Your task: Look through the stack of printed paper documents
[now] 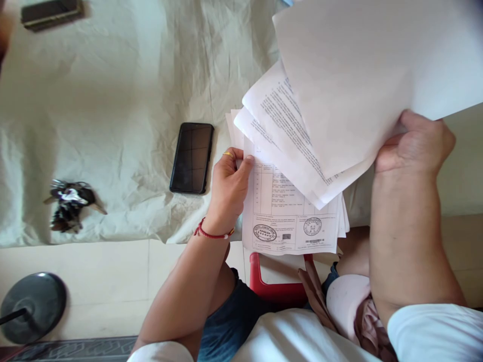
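Observation:
My left hand (232, 183), with a ring and a red bracelet, pinches the left edge of a stack of printed papers (279, 241). The top page there bears a table, oval and round stamps and a barcode. My right hand (418, 143) grips several other sheets (350, 80), fanned out above that stack. The uppermost of these shows a blank side, while text lines show on those under it. My right fingertips are hidden by the sheets. A black phone (191, 158) lies just left of my left hand.
A crumpled pale cloth (124, 100) covers the surface. On it lie a bunch of keys (71, 203) and, at the far left, a dark box-like object (53, 12). Near my legs is a red stool (260, 281). A round black base (33, 306) stands on the tiled floor.

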Demonstrator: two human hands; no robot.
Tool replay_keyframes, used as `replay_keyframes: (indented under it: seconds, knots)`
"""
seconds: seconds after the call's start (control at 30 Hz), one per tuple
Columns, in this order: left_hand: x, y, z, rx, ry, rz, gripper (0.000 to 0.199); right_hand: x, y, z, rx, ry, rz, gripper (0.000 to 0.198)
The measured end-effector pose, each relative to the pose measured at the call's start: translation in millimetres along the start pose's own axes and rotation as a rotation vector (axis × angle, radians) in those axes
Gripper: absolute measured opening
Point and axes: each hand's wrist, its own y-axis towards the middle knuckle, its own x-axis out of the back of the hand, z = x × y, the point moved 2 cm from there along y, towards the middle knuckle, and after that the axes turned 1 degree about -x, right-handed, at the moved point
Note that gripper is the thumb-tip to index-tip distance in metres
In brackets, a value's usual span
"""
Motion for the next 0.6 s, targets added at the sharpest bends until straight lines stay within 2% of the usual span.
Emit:
replay_keyframes:
  seconds: [0.37,0.6]
  knots:
    - [0.4,-1.4,0.1,-0.024,-0.015,0.013,0.027,6.1,1.9,-0.3,0.019,-0.075,0.107,0.017]
    - [1.2,-2.4,-1.4,-0.014,-0.010,0.006,0.026,5.4,2.1,1.6,-0.030,-0.024,0.130,0.024]
